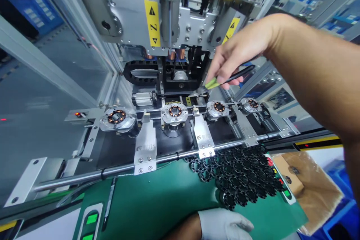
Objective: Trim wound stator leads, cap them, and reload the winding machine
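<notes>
My right hand (229, 58), bare, reaches into the machine from the upper right. Its fingers are closed around a slim hand tool (212, 83) with a lime-green and black handle; the greyish tip is blurred, so its exact kind is unclear. That tip points left, above and behind the row of round metal fixtures. A copper-wound stator (175, 111) sits in the middle fixture, with another stator (217, 107) to its right. My left hand (225, 225), in a white glove, rests low over the green mat (157, 198), fingers stretched out, just below many black ring-shaped cores (242, 172).
A metal rail (112, 172) with upright brackets (145, 146) crosses in front of the fixtures. Overhead hangs the machine head (182, 26) with yellow warning labels. Green-button panels (91, 219) flank the mat; a pen (109, 200) lies at left, a cardboard box (312, 187) at right.
</notes>
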Motion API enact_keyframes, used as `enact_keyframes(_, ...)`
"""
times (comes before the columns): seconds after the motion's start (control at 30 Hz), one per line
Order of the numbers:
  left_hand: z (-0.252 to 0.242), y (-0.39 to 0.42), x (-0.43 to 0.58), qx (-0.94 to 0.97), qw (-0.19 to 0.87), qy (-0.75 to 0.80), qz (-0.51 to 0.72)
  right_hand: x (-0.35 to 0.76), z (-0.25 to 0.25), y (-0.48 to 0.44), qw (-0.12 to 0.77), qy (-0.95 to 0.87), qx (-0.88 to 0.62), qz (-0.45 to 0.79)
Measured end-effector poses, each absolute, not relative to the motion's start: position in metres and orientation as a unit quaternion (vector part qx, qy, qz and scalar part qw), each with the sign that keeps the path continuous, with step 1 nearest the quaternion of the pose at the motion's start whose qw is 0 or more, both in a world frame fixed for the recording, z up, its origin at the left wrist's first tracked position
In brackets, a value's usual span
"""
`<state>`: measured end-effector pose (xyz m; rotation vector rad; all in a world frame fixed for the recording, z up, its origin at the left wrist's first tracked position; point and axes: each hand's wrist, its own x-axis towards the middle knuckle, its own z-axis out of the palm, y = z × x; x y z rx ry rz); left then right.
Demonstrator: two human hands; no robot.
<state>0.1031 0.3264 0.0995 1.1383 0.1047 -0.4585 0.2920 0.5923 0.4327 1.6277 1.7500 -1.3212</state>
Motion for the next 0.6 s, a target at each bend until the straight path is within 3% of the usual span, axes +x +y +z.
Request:
enact_keyframes(0.2, 0.110, 0.343, 0.099, 0.535, 0.807, -0.023, -0.248, 0.345, 0.420, 0.563, 0.185, 0.489, 0.715, -0.464)
enact_keyframes(0.6, 0.101, 0.345, 0.098, 0.506, 0.819, -0.035, -0.269, 0.374, 0.384, 0.559, 0.156, 0.471, 0.693, -0.523)
